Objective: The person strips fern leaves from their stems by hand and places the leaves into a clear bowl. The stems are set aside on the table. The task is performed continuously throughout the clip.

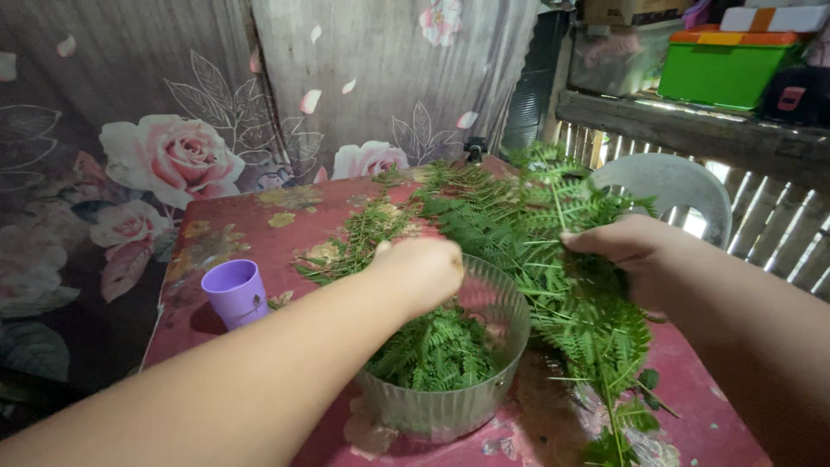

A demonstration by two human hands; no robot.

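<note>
**Stripping leaves into the bowl**

The feathery green fern-like sprig [581,285] runs lengthwise from far table edge toward the viewer, tip nearest. The right hand [624,251] pinches its stem; the left hand [425,270] is curled shut above the ribbed clear bowl [510,342] of plucked leaves. Next, I'd judge, another pull along the stem. A lilac plastic cup [235,292] stands left.

A red table [251,220] with faded flower print carries everything. A clear ribbed bowl [471,402] stands just under the left hand [424,272]. A purple cup [235,292] stands left of this hand. Green fern leaves [484,216] lie beyond it.
</note>
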